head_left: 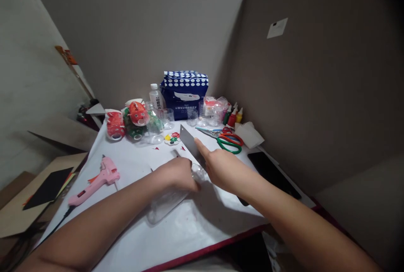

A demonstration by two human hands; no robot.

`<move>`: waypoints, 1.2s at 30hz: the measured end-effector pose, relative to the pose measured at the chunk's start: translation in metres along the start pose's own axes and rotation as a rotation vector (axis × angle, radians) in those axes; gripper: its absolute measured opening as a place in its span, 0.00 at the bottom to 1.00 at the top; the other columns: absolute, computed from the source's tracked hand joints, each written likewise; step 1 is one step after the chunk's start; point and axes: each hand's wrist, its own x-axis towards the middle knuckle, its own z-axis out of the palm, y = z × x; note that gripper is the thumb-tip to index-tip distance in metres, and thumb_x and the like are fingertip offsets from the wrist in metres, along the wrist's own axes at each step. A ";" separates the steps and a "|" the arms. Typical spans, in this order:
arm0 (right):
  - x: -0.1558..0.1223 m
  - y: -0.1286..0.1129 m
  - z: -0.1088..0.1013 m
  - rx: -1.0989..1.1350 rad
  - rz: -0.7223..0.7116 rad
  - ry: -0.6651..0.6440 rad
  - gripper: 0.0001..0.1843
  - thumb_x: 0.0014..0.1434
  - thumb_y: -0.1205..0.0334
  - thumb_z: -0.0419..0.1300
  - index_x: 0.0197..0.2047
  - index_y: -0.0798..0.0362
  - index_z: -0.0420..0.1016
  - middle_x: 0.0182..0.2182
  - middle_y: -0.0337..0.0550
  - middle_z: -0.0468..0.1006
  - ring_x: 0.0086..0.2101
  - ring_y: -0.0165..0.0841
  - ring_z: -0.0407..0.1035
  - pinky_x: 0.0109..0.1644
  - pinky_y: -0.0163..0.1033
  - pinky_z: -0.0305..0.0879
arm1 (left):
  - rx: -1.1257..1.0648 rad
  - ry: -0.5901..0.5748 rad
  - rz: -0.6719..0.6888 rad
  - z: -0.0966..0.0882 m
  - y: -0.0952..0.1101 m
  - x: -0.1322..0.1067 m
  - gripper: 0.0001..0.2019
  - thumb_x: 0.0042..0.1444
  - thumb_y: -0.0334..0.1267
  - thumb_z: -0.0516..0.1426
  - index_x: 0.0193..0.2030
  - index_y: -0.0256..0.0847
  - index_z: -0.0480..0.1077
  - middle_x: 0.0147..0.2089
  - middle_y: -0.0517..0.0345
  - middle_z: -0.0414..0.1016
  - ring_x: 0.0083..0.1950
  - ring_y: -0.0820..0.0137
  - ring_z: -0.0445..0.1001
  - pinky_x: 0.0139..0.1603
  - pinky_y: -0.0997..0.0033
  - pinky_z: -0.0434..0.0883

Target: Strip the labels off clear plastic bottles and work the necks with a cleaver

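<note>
A clear plastic bottle (164,204) lies on its side on the white table cover (189,230). My left hand (178,174) is closed around the bottle near its neck end and presses it down. My right hand (221,167) grips a wide grey knife blade (190,141), index finger stretched along the top of the blade. The blade stands over the bottle's neck, just right of my left hand; where the edge meets the plastic is hidden behind my hands.
A pink glue gun (97,179) lies left. At the back stand painted bottle crafts (126,122), cut clear bottles (160,120), a blue dotted pack (184,91), paint bottles (232,115), a paint palette (172,138) and scissors (229,139). A black phone (273,173) lies right.
</note>
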 end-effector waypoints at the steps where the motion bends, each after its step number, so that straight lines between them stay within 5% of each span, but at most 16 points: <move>1: 0.000 0.000 0.001 0.005 -0.002 0.009 0.46 0.54 0.71 0.52 0.70 0.55 0.30 0.30 0.48 0.79 0.26 0.37 0.71 0.23 0.35 0.48 | -0.005 0.001 -0.009 0.000 0.000 -0.001 0.24 0.31 0.55 0.60 0.34 0.41 0.74 0.31 0.53 0.77 0.30 0.63 0.74 0.23 0.71 0.64; 11: -0.080 0.024 0.043 0.067 0.035 -0.130 0.54 0.49 0.79 0.50 0.68 0.50 0.16 0.25 0.40 0.78 0.22 0.34 0.69 0.24 0.35 0.46 | 0.007 -0.010 0.013 0.003 -0.008 0.006 0.31 0.30 0.58 0.59 0.39 0.39 0.74 0.36 0.49 0.77 0.34 0.60 0.74 0.25 0.68 0.65; 22: -0.002 0.007 0.003 0.051 -0.009 0.024 0.45 0.55 0.70 0.52 0.71 0.54 0.34 0.31 0.48 0.79 0.27 0.35 0.70 0.24 0.34 0.47 | 0.009 -0.037 -0.004 0.000 -0.004 0.004 0.24 0.32 0.57 0.59 0.32 0.41 0.74 0.30 0.54 0.77 0.30 0.64 0.74 0.23 0.70 0.64; 31: -0.075 0.022 0.044 0.049 0.023 -0.126 0.54 0.50 0.78 0.51 0.69 0.53 0.17 0.25 0.41 0.78 0.20 0.32 0.67 0.23 0.36 0.42 | 0.023 0.000 0.045 0.003 -0.011 0.009 0.26 0.31 0.58 0.59 0.33 0.40 0.72 0.31 0.53 0.76 0.29 0.63 0.73 0.20 0.70 0.62; 36: -0.053 0.013 0.027 -0.033 0.012 -0.092 0.51 0.50 0.77 0.52 0.70 0.58 0.25 0.24 0.44 0.78 0.22 0.35 0.68 0.23 0.36 0.42 | 0.065 -0.005 0.044 0.001 -0.008 0.010 0.26 0.32 0.59 0.58 0.32 0.38 0.74 0.32 0.50 0.77 0.30 0.61 0.73 0.21 0.69 0.63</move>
